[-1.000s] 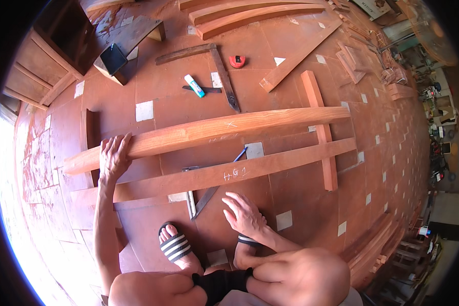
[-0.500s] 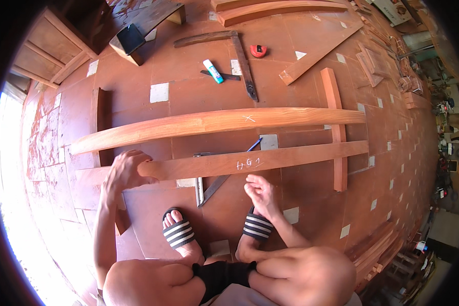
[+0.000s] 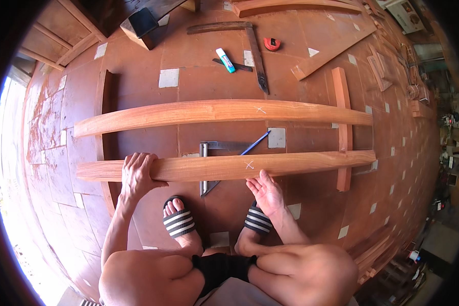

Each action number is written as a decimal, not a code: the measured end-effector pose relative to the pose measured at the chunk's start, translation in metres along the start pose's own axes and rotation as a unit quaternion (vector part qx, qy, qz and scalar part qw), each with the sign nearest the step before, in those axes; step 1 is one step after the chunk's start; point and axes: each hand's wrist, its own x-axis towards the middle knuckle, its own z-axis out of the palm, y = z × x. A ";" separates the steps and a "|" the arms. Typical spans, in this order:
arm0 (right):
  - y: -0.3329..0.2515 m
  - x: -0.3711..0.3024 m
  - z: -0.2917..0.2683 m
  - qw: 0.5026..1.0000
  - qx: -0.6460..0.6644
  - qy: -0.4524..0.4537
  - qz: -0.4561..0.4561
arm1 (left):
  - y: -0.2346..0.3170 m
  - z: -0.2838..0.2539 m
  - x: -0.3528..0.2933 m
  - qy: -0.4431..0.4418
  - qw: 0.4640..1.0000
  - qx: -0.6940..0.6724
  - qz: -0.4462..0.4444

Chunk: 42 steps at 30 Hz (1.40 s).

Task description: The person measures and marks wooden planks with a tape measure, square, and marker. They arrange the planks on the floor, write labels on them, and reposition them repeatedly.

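A long wooden beam (image 3: 214,169) with a white cross on its face lies crosswise in front of my feet. My left hand (image 3: 136,175) is closed over its left part, thumb on the near edge. My right hand (image 3: 268,196) is open, palm turned up, its fingertips by the beam's near edge; I cannot tell if they touch it. Farther off, a slightly curved beam (image 3: 188,113) with a similar cross lies roughly parallel. Both rest across two wooden supports, a dark left one (image 3: 103,94) and a lighter right one (image 3: 341,89). Partly under the near beam are a combination square (image 3: 204,152) and a blue pen (image 3: 255,142).
Beyond the beams lie a dark wooden try square (image 3: 256,56), a glue stick (image 3: 225,60), a red tape measure (image 3: 272,44) and a plank (image 3: 334,53). A phone (image 3: 143,20) sits on a wood block at far left. Stacked timber (image 3: 375,250) is at right.
The near beam has been turned: its face with white writing is replaced by one with a cross. My left hand has closed on it; my right hand has opened palm up.
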 end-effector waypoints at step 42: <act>0.036 0.008 0.063 0.982 0.015 0.188 0.026 | -0.024 -0.010 0.024 -0.279 0.950 -0.113 -0.082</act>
